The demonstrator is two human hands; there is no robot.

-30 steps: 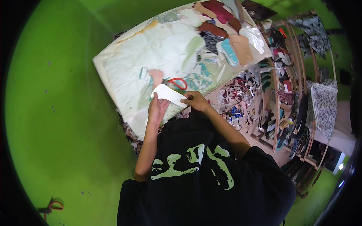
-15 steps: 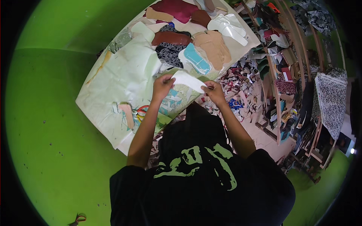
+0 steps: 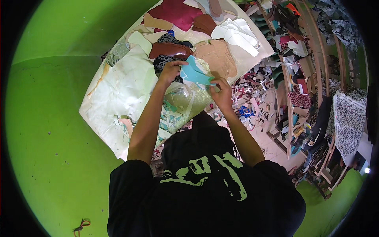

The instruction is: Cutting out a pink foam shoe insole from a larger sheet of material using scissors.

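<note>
Hands [image 3: 170, 73] moved to teal pc [image 3: 193, 74], gripping ends; peach pc [image 3: 127, 125] part-hid by L forearm [image 3: 147, 118].

I count: one left hand [image 3: 171, 73], one right hand [image 3: 222, 94]; one table [image 3: 261, 50]; teal pieces [image 3: 192, 75], at least one; one glossy reddish-brown piece [image 3: 171, 50]; one pale pink strip [image 3: 127, 125]; white pieces [image 3: 239, 35], several, overlapping, exact number hidden; tan pieces [image 3: 215, 57], several, likewise stacked beyond exact count.
</note>
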